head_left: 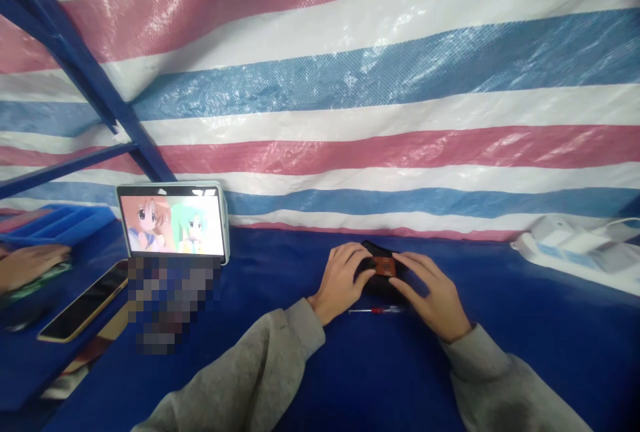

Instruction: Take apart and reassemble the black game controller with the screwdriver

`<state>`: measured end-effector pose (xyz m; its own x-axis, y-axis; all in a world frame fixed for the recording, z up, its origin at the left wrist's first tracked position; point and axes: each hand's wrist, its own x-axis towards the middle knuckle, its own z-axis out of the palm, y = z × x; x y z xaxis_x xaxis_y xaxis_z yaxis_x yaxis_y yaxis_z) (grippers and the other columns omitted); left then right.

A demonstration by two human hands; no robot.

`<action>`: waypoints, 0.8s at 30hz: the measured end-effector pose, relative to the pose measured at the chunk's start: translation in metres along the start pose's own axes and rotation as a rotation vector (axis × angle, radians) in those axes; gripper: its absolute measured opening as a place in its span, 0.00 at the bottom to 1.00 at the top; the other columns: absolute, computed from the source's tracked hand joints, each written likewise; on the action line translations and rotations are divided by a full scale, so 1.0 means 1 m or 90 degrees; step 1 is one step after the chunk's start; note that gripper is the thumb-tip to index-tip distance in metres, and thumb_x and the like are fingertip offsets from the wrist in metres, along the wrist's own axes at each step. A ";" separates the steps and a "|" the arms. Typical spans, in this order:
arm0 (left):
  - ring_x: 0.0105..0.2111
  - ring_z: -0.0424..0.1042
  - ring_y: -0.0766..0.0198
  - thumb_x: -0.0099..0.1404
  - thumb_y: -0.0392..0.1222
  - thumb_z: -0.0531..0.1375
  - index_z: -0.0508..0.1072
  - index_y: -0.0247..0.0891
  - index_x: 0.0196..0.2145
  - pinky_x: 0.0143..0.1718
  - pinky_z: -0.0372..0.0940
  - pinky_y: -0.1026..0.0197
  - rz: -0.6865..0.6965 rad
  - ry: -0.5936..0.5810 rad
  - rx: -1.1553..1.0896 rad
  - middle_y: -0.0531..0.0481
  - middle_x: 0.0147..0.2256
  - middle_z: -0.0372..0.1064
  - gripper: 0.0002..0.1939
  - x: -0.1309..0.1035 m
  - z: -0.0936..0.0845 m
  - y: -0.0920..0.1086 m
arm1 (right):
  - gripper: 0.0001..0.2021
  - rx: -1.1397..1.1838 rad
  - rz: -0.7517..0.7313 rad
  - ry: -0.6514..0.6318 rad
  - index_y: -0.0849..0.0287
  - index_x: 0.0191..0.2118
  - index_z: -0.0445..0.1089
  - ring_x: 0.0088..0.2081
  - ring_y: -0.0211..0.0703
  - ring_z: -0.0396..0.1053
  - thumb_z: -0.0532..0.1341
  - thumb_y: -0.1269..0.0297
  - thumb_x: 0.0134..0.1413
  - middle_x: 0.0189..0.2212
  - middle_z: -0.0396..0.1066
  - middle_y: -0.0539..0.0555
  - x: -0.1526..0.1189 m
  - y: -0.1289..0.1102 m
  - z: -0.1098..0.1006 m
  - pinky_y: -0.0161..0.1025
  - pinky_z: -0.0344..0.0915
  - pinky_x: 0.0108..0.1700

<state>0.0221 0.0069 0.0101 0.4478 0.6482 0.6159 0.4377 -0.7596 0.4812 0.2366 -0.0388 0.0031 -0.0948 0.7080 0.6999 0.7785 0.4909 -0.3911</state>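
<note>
My left hand (345, 279) has its fingers curled at the left end of an orange-brown rectangular board (385, 267), closed around a small black part (368, 264). With thumb and fingers, my right hand (430, 292) grips the board's right end. Beneath and behind the board is a black casing (373, 247), largely hidden by my hands; I cannot tell what kind of device it is. A thin screwdriver (375, 311) with a red section lies on the blue tabletop (370, 372), just in front of the casing.
A tablet (173, 222) playing a cartoon stands at the left rear. Beside it lie a phone (85, 302) and a blue divided tray (70, 222). Another person's hand (35, 265) is at the far left. A white power strip (575, 262) with plugged-in chargers sits right. Striped sheeting hangs behind.
</note>
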 end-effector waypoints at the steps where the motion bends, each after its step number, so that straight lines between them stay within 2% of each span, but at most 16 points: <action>1: 0.54 0.68 0.54 0.72 0.43 0.57 0.70 0.39 0.51 0.56 0.60 0.50 0.007 0.005 -0.004 0.44 0.50 0.72 0.12 0.002 0.001 0.001 | 0.18 -0.007 -0.004 0.005 0.54 0.54 0.71 0.48 0.47 0.74 0.62 0.55 0.60 0.48 0.74 0.57 0.000 -0.001 0.000 0.43 0.72 0.52; 7: 0.52 0.72 0.55 0.74 0.43 0.55 0.69 0.39 0.52 0.54 0.62 0.51 0.047 0.039 -0.008 0.44 0.50 0.74 0.12 0.004 0.005 0.003 | 0.19 -0.018 0.009 0.009 0.54 0.56 0.70 0.44 0.46 0.76 0.60 0.54 0.61 0.44 0.75 0.57 0.001 0.002 0.000 0.43 0.73 0.49; 12: 0.51 0.73 0.55 0.74 0.44 0.55 0.70 0.39 0.52 0.54 0.62 0.51 0.046 0.052 -0.024 0.43 0.49 0.75 0.13 0.002 0.005 0.004 | 0.18 -0.006 -0.003 0.008 0.54 0.54 0.71 0.41 0.44 0.76 0.61 0.55 0.61 0.43 0.76 0.56 0.002 -0.001 -0.002 0.40 0.73 0.47; 17: 0.55 0.71 0.57 0.73 0.43 0.56 0.68 0.41 0.57 0.55 0.64 0.52 0.049 0.053 -0.067 0.44 0.53 0.73 0.16 -0.001 0.008 0.002 | 0.17 -0.013 0.027 0.022 0.54 0.52 0.72 0.36 0.43 0.75 0.60 0.53 0.61 0.35 0.76 0.54 0.001 0.000 -0.001 0.39 0.73 0.43; 24: 0.53 0.73 0.58 0.75 0.40 0.53 0.70 0.44 0.57 0.52 0.67 0.52 0.075 0.069 -0.071 0.44 0.57 0.70 0.15 -0.005 0.013 -0.004 | 0.18 0.000 0.058 0.001 0.54 0.52 0.72 0.34 0.43 0.75 0.58 0.51 0.62 0.32 0.76 0.53 0.002 -0.004 -0.004 0.40 0.73 0.43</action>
<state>0.0287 0.0070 -0.0033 0.4012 0.5500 0.7325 0.2958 -0.8346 0.4647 0.2358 -0.0409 0.0081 -0.0226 0.7490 0.6622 0.7840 0.4243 -0.4532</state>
